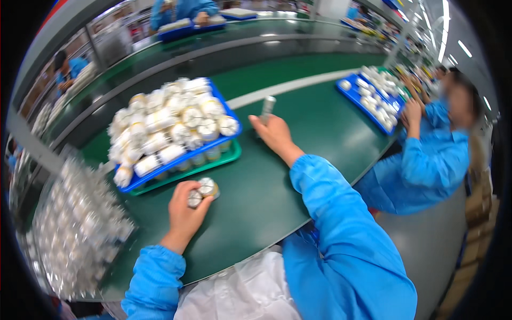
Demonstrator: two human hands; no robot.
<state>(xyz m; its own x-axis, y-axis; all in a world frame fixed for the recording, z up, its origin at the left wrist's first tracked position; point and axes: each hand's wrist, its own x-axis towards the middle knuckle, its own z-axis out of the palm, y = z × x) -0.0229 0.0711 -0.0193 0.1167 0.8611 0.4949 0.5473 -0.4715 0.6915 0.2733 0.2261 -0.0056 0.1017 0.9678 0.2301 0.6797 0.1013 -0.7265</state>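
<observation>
Near the front of the green table, my left hand (183, 210) is curled around a small white cylindrical part (195, 199) with a grey, line-marked end. Another white cylinder with a yellow band (208, 187) stands against it at my fingertips. Further right and farther away, my right hand (276, 134) is closed on a narrow whitish-grey cylinder (268, 106) that points up. Its lower part is hidden by the fingers. Beyond my left hand, a blue tray (230, 118) is heaped with white cylinders with yellow bands. It rests above a green tray (229, 156) holding more of them.
A clear plastic bag (80, 229) full of white parts lies at the left edge. To the right, a person in blue (432, 154) sits by another blue tray (385, 128) of white parts. A pale strip (298, 85) borders the table's far side.
</observation>
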